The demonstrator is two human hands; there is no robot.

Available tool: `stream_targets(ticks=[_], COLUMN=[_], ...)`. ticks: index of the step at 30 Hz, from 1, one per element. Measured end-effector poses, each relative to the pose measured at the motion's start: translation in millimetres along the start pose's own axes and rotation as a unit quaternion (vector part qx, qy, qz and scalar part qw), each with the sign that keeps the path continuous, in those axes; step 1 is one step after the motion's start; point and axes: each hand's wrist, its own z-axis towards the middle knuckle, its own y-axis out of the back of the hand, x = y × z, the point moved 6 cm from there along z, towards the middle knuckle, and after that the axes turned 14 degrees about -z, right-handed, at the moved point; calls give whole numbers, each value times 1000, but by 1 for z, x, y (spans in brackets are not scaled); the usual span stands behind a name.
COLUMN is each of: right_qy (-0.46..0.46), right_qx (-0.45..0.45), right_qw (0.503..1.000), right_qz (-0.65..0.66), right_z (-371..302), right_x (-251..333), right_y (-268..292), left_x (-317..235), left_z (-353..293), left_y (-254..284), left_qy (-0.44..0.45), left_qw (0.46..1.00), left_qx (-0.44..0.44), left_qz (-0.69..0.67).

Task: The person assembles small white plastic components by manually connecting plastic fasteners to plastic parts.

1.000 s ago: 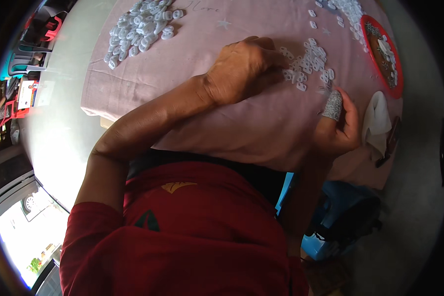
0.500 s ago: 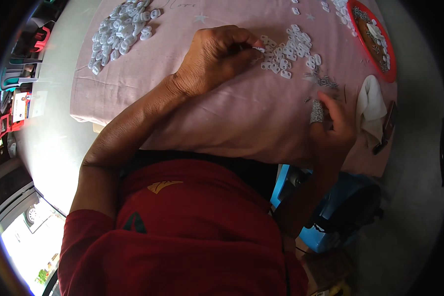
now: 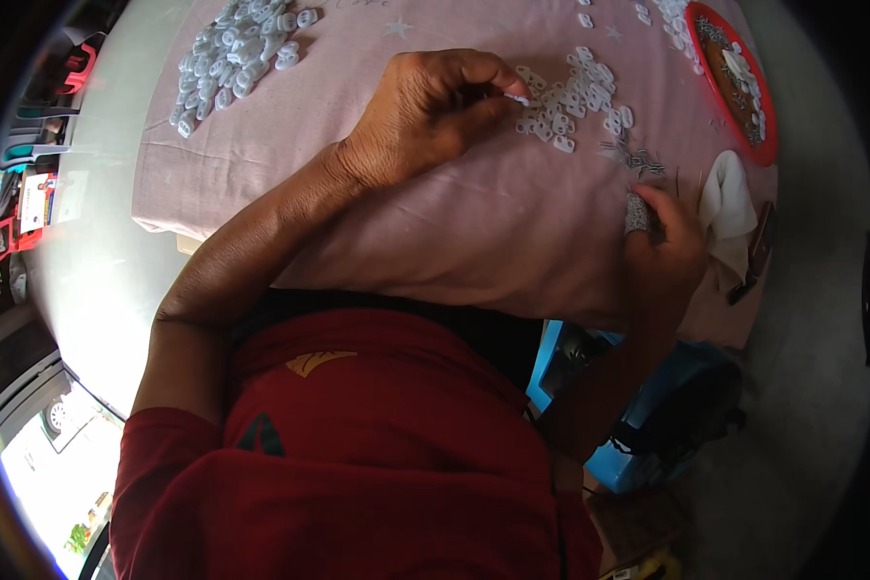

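Note:
My left hand [image 3: 425, 116] is closed, thumb and forefinger pinching a small white plastic piece [image 3: 521, 100] at the left edge of a loose pile of similar flat white pieces [image 3: 575, 92]. My right hand [image 3: 669, 237] is lower on the right, its thumb wrapped in a speckled grey covering [image 3: 637, 213]. Its thumb and forefinger tips come together just below a small heap of thin metal pins [image 3: 643, 162]. Whatever lies between those fingertips is too small to make out.
A larger heap of white oval plastic parts [image 3: 227, 68] lies far left on the pink cloth [image 3: 435, 242]. At the right stand a red tray [image 3: 768, 135] of metal pins and white pieces, a folded white cloth [image 3: 728, 203] and a dark brown object [image 3: 762, 242]. A blue stool [image 3: 614, 469] is below.
My right hand has shifted slightly right and its thumb and forefinger have closed together. My left hand keeps its pinch on the white piece. The whole view has moved a little.

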Motion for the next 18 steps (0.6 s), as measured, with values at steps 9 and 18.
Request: stream_targets(ticks=[9, 18], right_qy=[27, 7], right_qx=[30, -18], right_qw=[999, 974], right_qz=[-28, 228], right_z=[15, 15], right_x=[12, 33], right_y=[-11, -12], left_x=[1, 2], left_z=[1, 2], left_y=[-2, -5], left_qy=[75, 98], left_qw=[997, 978], left_qx=[8, 16], left_qz=[-3, -184])
